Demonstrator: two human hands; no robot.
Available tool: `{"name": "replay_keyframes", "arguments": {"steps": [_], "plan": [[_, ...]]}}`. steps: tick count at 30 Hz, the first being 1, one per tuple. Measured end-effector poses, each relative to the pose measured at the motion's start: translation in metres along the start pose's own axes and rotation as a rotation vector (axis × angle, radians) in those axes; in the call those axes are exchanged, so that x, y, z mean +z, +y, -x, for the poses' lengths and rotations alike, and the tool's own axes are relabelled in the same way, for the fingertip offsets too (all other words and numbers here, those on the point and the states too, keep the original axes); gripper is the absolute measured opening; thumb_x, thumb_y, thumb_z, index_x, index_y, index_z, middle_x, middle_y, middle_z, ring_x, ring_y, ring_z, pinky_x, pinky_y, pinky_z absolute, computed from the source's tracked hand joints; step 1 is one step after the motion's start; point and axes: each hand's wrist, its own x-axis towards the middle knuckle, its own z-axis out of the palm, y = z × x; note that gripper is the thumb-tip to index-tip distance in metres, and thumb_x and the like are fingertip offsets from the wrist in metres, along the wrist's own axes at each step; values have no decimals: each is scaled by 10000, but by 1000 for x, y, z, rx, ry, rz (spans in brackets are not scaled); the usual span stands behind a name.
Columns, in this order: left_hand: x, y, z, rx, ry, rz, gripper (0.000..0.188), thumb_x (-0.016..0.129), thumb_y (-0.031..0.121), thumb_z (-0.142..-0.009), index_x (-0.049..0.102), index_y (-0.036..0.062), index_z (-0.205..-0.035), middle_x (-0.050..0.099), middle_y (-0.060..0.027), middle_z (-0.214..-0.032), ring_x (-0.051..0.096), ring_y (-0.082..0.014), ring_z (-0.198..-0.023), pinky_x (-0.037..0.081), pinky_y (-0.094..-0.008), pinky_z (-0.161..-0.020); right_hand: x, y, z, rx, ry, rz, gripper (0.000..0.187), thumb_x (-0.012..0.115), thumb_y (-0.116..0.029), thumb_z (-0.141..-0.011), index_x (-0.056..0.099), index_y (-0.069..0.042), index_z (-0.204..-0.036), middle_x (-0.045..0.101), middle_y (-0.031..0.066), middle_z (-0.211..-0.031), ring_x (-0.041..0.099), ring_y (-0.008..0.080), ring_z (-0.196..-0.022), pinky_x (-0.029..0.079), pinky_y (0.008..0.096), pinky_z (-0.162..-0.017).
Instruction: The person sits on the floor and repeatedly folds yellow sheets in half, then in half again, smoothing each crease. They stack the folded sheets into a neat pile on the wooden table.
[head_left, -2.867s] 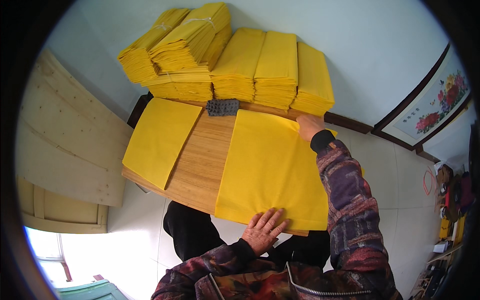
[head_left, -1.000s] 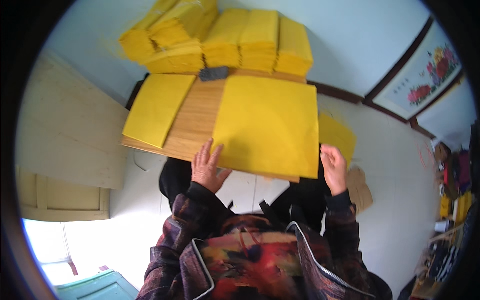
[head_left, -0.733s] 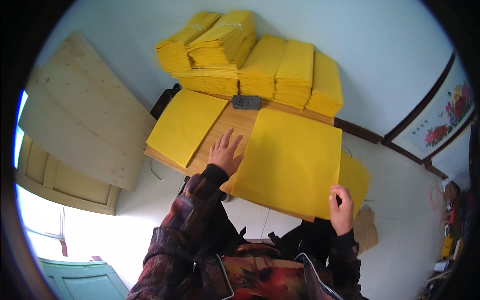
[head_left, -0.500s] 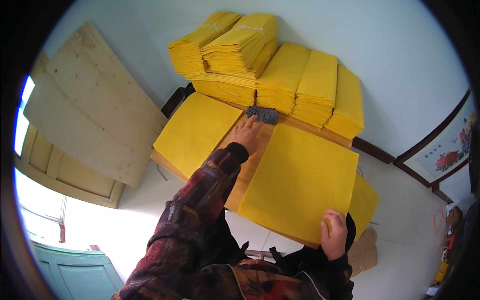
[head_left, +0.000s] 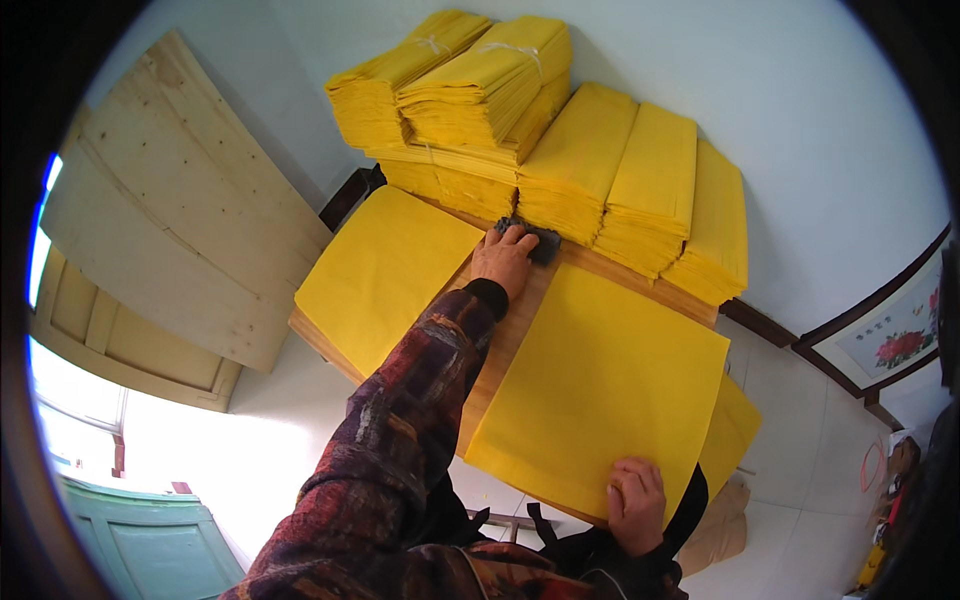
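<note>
My left hand (head_left: 503,262) reaches across the table, its fingers bent over a dark grey, rough-textured block (head_left: 545,246) at the far edge. Part of the block is hidden beneath the fingers. To the right of that arm a large yellow sheet (head_left: 605,365) lies flat; whether it is one sheet or a pile, I cannot tell. My right hand (head_left: 637,505) rests on its near edge, the fingers curled in and nothing visible in them. Left of my arm lies another flat yellow sheet (head_left: 390,270).
Folded yellow bundles (head_left: 480,95), some tied with white string, are stacked along the table's back. The wooden tabletop (head_left: 515,325) shows between the sheets. More yellow material (head_left: 733,425) hangs lower at the right. A plywood board (head_left: 180,200) leans on the left; a framed picture (head_left: 890,340) stands right.
My left hand has come down onto the grey block, its fingers closing over it. My right hand has slid left along the sheet's near edge. The view has shifted slightly.
</note>
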Motion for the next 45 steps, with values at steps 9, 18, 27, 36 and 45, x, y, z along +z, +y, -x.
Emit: {"name": "replay_keyframes", "arguments": {"steps": [9,18,27,36,45], "plan": [[-3,0,7,-10,23,59,381,600,156,-833,607,197,-1212,547,-31,-1324,516,-309,-1169,419,-446,-988,0,-3,2,14,-61,-11,153,617,-14,-769,607,-5,-921,600,168,-1077,561,385,-1040,453,464,-911],[-78,-152,89,-394,642,158,534,780,123,-745,557,100,-1230,588,-156,-1194,549,-379,-1135,466,-444,-945,-3,-10,4,-4,-122,44,170,621,-102,-879,637,-3,-1016,614,189,-1153,567,384,-1089,452,454,-945],[-51,-383,196,-1247,329,549,647,661,573,-854,629,17,-1183,677,-171,-1132,640,-341,-975,505,-392,-829,-1,-17,-4,20,-167,115,173,635,-94,-863,637,-5,-1012,605,193,-1157,559,394,-1088,434,459,-963],[-28,-446,190,-911,167,1062,354,653,210,-915,627,6,-1203,698,-71,-1065,662,-180,-913,524,-287,-801,4,-24,-7,66,-108,184,93,620,-11,-787,572,-3,-866,558,159,-1036,537,372,-960,447,456,-837],[-84,-334,209,-1070,752,1248,641,668,-38,-826,444,62,-1417,651,-88,-1129,667,-234,-972,573,-344,-787,8,-23,-5,38,-81,210,88,620,-11,-787,577,-9,-864,561,154,-1033,539,368,-965,450,452,-842]]}}
